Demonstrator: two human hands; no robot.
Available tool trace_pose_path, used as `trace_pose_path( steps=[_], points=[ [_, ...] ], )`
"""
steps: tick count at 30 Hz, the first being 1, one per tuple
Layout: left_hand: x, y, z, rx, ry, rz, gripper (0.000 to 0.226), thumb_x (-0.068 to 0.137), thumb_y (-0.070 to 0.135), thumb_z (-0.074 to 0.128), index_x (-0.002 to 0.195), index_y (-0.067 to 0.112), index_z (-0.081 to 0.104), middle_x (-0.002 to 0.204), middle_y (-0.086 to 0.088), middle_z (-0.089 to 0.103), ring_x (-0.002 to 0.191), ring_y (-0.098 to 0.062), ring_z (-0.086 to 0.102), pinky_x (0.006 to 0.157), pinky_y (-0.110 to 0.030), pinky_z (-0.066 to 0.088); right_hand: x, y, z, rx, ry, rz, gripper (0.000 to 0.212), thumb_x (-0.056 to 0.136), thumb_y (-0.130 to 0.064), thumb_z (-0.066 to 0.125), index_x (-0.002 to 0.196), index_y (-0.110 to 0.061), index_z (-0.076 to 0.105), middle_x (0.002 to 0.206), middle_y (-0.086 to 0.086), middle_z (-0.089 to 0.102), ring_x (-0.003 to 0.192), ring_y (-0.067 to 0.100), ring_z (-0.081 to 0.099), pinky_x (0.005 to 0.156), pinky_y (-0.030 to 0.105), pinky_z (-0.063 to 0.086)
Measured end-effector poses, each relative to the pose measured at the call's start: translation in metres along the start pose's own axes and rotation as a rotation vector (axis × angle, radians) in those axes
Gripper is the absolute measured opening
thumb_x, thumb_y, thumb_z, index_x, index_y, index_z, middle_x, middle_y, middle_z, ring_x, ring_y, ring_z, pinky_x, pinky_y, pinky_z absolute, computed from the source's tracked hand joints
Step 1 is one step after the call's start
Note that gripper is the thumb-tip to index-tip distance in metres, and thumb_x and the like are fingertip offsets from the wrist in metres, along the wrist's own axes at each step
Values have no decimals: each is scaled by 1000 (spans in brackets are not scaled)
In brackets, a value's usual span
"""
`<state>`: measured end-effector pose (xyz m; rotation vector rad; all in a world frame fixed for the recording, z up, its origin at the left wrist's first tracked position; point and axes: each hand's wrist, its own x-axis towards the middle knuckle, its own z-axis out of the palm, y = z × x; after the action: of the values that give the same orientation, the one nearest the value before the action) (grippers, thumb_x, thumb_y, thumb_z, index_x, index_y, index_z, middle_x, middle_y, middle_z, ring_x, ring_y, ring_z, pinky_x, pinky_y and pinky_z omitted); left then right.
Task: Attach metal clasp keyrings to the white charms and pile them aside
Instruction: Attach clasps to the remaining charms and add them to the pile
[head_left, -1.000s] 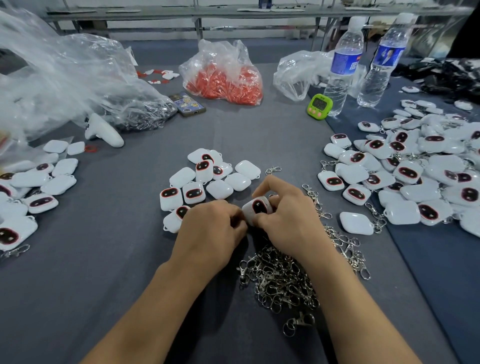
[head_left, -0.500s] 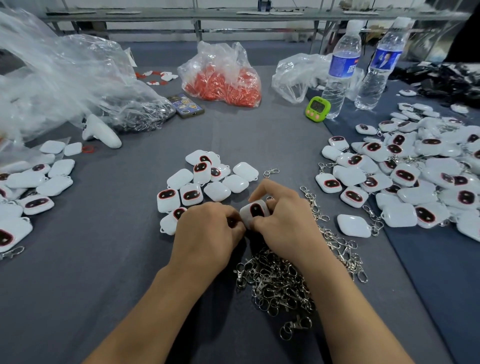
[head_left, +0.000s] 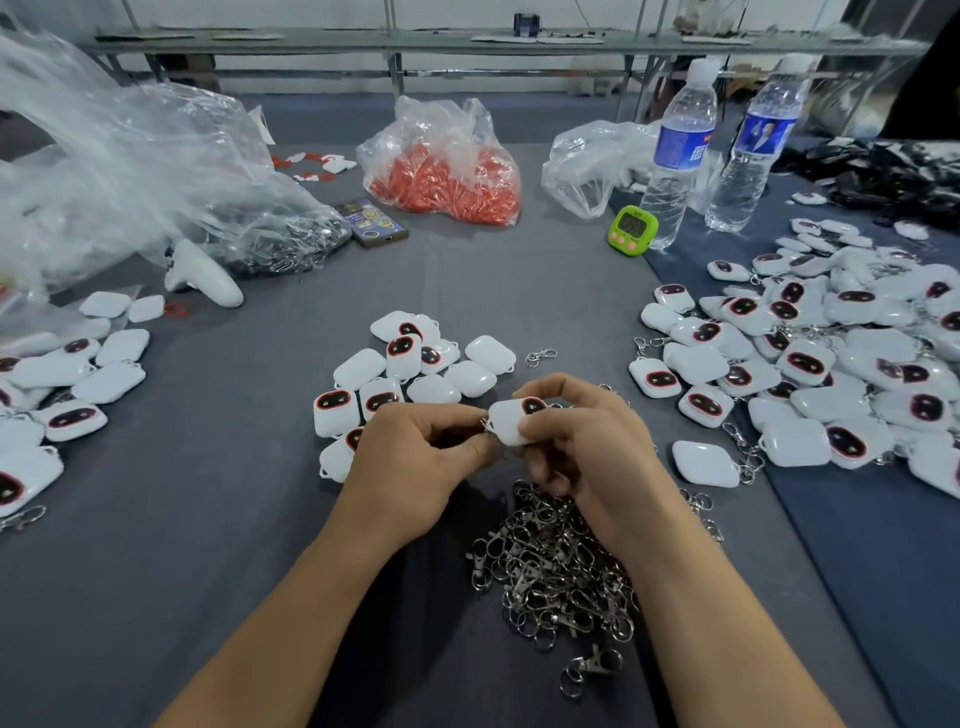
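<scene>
The right hand (head_left: 587, 447) still grips the charm (head_left: 511, 423), now more exposed; left hand (head_left: 415, 457) pinches its corner.

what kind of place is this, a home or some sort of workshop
Most likely a small assembly workshop, not a home. Identical white charms lie in large piles, a heap of metal clasps sits up front, a bag of red parts waits behind, and long benches line the back.

Head camera (sole view) looks down, close over table (head_left: 218, 519).
</scene>
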<state>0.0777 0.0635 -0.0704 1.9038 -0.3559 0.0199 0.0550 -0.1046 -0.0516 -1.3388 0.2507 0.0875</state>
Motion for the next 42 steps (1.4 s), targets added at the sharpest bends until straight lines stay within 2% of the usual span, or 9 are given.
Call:
trace_pose_path(
  steps=[7, 10, 14, 17, 23, 29, 33, 39, 42],
  points=[
    [2, 2, 1, -187, -3, -62, 25, 85, 9, 77, 79, 33, 82, 66, 4, 73, 60, -4, 59, 60, -15, 48, -1, -3, -2, 52, 7, 24, 24, 79, 10, 57, 93, -8, 65, 67, 17, 62, 40, 15, 42, 40, 21, 23],
    [1, -1, -1, 5, 21, 46, 27, 84, 13, 80, 82, 39, 81, 67, 8, 73, 60, -2, 59, 60, -15, 46, -1, -1, -3, 58, 15, 13, 26, 79, 11, 58, 92, -10, 65, 66, 14, 66, 38, 14, 44, 38, 21, 25],
    [-3, -3, -1, 322, 29, 234, 7, 84, 27, 74, 87, 27, 80, 69, 10, 67, 69, -12, 62, 61, -23, 44, 0, 5, 1, 38, 24, -31, 27, 78, 14, 59, 87, -11, 66, 60, 14, 63, 38, 16, 46, 35, 19, 26],
    [-6, -5, -1, 455, 81, 292, 15, 84, 33, 67, 83, 23, 79, 68, 11, 65, 71, -11, 59, 62, -24, 42, 1, 9, 4, 60, 29, -36, 27, 79, 14, 59, 86, -11, 66, 60, 16, 62, 38, 18, 48, 35, 19, 28],
    [-7, 5, 4, 38, 90, -1, 10, 79, 33, 75, 80, 43, 79, 66, 1, 71, 57, -5, 55, 58, -30, 48, 3, 6, 2, 143, 2, -5, 26, 83, 13, 56, 96, -7, 65, 61, 12, 63, 39, 15, 47, 36, 19, 29],
    [-5, 12, 14, -319, 111, -184, 24, 88, 9, 75, 75, 28, 83, 57, 2, 65, 53, -5, 52, 52, -16, 44, 2, 5, 2, 232, -4, 12, 27, 81, 11, 57, 92, -11, 67, 62, 9, 63, 41, 15, 47, 39, 21, 31],
    [-6, 9, 8, -83, 164, -16, 25, 87, 16, 77, 74, 38, 81, 64, 2, 72, 59, -6, 58, 61, -24, 49, 1, 5, 5, 218, 3, -26, 28, 82, 12, 57, 95, -10, 65, 59, 8, 63, 39, 15, 48, 35, 18, 30],
    [-9, 3, 6, 668, 125, 328, 26, 89, 28, 59, 73, 12, 73, 67, 1, 62, 67, -20, 55, 65, -41, 46, -1, 11, 11, -16, 87, -142, 30, 76, 14, 64, 86, -14, 67, 67, 9, 63, 43, 16, 49, 35, 19, 32],
    [-11, 1, 5, 611, 161, 304, 22, 89, 28, 62, 78, 16, 75, 68, 6, 64, 67, -14, 55, 68, -37, 45, -1, 11, 12, 12, 99, -149, 28, 78, 15, 62, 90, -11, 67, 68, 11, 62, 42, 16, 49, 36, 20, 32]
  ],
)
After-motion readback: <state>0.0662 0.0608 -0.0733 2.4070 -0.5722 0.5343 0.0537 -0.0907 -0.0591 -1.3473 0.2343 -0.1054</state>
